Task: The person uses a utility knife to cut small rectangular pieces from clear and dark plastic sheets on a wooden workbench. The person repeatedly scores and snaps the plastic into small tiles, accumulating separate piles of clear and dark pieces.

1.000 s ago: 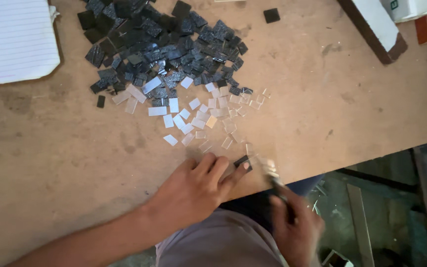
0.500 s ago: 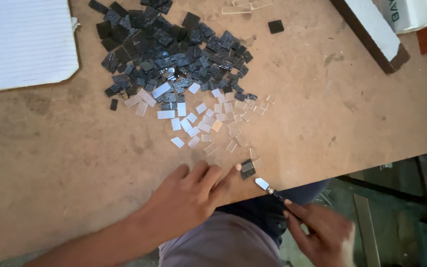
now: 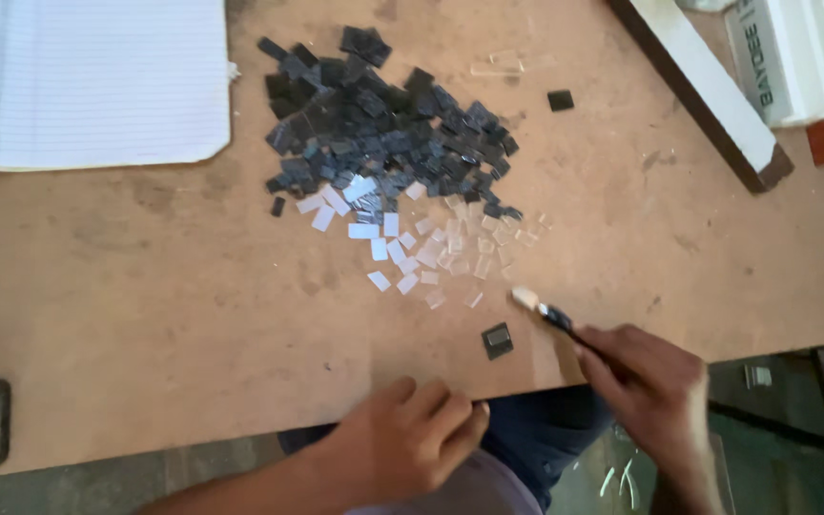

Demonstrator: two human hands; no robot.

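Compared with half a second back, the left hand (image 3: 402, 443) has slid off the small black square chip (image 3: 497, 340) it was nearly touching and now sits loose and half-curled at the front edge of the brown fibreboard bench (image 3: 145, 286), holding nothing. That chip now lies alone, flat on the bench, between the two hands. The right hand (image 3: 646, 381) has come up from below the edge and is closed around a thin dark-handled tool (image 3: 565, 324), whose tip carries a pale little flake (image 3: 525, 298) just above the bench.

Further back, left to right: a white lined sheet of paper (image 3: 88, 81), a heap of glossy black square chips (image 3: 383, 133), then a scatter of white and clear plastic tabs (image 3: 422, 250) spilling toward the tool. One stray black chip (image 3: 560, 99) sits apart, near a white-topped dark wooden bar (image 3: 703, 91). Nothing blocks the lone chip.
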